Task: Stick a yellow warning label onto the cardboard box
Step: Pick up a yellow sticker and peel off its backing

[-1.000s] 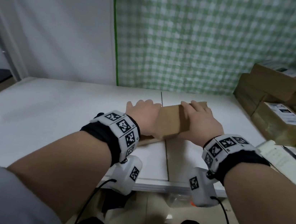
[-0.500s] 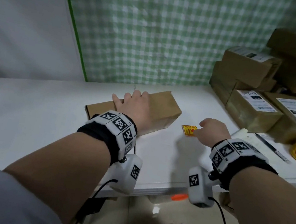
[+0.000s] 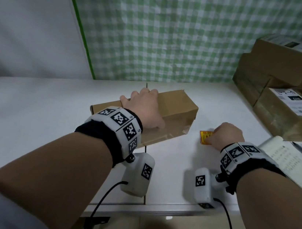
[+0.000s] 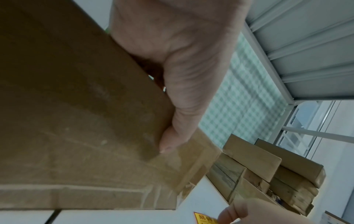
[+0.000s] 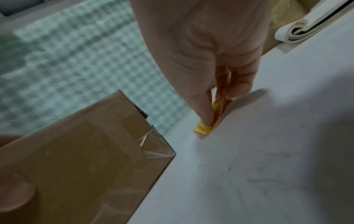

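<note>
1. Dim, flat, cool indoor light across all three views; no hard glare anywhere.
2. Soft sheen only on the white worktop (image 3: 31,110) in the head view, palest at far left.
3. Diffuse shadows beneath both forearms, darkest at the worktop's near edge and on the floor below.
4. Broad grey shadow at right of the right wrist view, soft-edged, cast across the worktop.
5. Strong wide-angle bending in the head view: checked curtain (image 3: 175,37) and wall lines leaning, forearms swollen at the lower corners.
6. Motion smear over the curtain and stacked boxes (image 3: 280,60).
7. Left hand (image 4: 182,63) close to the lens, soft yet readable; right hand (image 5: 206,45) blurred, pale, washed out.
</note>
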Tool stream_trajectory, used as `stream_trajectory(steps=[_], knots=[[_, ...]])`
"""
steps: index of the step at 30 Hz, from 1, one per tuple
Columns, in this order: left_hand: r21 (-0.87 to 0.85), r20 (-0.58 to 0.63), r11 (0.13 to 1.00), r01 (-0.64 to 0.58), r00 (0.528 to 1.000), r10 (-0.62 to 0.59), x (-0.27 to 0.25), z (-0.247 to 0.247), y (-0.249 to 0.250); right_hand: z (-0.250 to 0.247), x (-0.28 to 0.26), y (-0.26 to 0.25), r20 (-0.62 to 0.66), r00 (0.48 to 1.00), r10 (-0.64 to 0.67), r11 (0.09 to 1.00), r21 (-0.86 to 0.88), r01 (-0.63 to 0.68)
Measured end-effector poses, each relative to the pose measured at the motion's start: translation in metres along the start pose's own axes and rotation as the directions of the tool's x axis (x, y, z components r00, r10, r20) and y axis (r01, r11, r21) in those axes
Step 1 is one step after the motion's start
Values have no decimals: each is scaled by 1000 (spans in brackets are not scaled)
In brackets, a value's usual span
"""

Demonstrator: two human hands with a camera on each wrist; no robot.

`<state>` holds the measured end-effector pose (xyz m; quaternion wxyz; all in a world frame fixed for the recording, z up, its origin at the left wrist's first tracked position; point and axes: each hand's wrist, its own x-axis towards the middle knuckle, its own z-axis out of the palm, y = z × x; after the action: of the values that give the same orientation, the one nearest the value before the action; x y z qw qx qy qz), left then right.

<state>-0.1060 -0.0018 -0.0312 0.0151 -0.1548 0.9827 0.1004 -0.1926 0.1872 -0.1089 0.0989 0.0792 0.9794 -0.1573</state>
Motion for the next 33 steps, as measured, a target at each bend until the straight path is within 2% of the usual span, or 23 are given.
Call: stream_trajectory(steps=[3, 10, 14, 18, 20, 22, 24, 25, 26, 29, 33], knots=[[-12, -24, 1000, 3, 1000, -3, -3, 0, 2, -5, 2, 8, -78, 996, 50, 998, 53, -46], [30, -143, 996, -86, 986, 90, -28, 3, 7, -17, -17, 24, -100, 989, 113, 989, 109, -102], [39, -78, 990, -139, 987, 142, -46, -4, 5, -22, -29, 29, -123, 986, 110, 985, 148, -91], [23, -31, 988, -154, 988, 155, -60, -13, 4, -35, -45, 33, -197, 977, 86, 940, 341, -14], [38, -20, 986, -165, 986, 166, -65, -13, 1, -40, -55, 33, -236, 965, 111, 819, 572, 46], [58, -29, 981, -185, 982, 187, -69, -12, -2, -48, -70, 29, -186, 977, 106, 549, 830, 98], [45, -50, 977, -207, 977, 209, -73, -11, -4, -56, -87, 22, -64, 998, -16, 246, 967, 66], [25, -53, 976, -214, 975, 215, -74, -11, -5, -60, -95, 17, -6, 995, -98, 175, 984, 23], [-2, -42, 976, -216, 976, 216, -75, -11, -6, -63, -103, 12, 49, 984, -174, 162, 987, -20], [-64, 16, 975, -212, 977, 214, -80, -10, -11, -60, -119, -3, 128, 942, -310, 268, 963, -42], [-38, 34, 972, -233, 972, 234, -89, -3, -14, -46, -134, -9, 147, 944, -296, 366, 930, -30]])
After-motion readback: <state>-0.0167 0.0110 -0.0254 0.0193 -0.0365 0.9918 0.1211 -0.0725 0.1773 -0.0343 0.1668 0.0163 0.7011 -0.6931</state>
